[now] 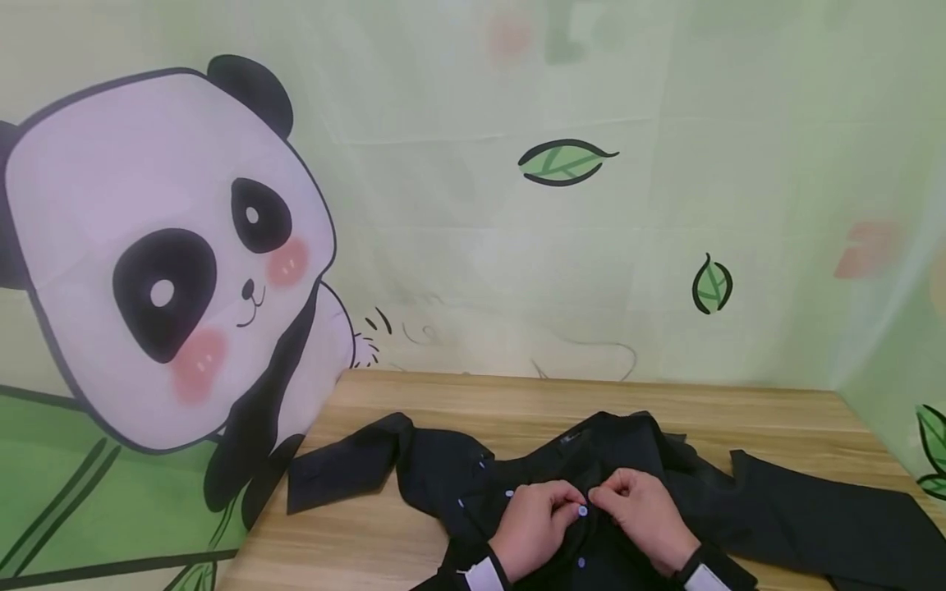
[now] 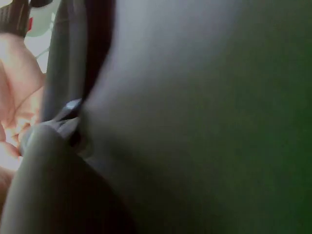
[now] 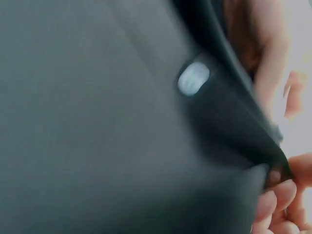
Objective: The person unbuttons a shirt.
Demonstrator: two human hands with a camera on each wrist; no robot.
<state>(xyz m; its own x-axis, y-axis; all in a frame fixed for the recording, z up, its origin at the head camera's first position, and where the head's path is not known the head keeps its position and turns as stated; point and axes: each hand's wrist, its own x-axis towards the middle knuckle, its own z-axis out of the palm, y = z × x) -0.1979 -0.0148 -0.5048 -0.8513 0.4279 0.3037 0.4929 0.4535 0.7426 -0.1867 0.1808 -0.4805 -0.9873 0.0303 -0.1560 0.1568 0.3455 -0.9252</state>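
Note:
A black shirt (image 1: 613,443) with pale blue buttons lies spread on the wooden table, its sleeves reaching out to either side. Over its front, both hands work close together at the placket. My left hand (image 1: 538,525) pinches the cloth beside a pale blue button (image 1: 583,510). Just right of that button, my right hand (image 1: 645,515) pinches the placket edge between thumb and forefinger. Another button (image 3: 193,78) shows large in the right wrist view, with fingertips (image 3: 285,192) gripping the cloth edge below it. Dark cloth (image 2: 195,122) fills most of the left wrist view, blurred.
The wooden table (image 1: 443,390) has its far edge against a pale green backdrop (image 1: 458,271) printed with leaves and a large panda (image 1: 96,164). One sleeve (image 1: 340,476) stretches toward the left table edge, the other (image 1: 828,509) toward the right.

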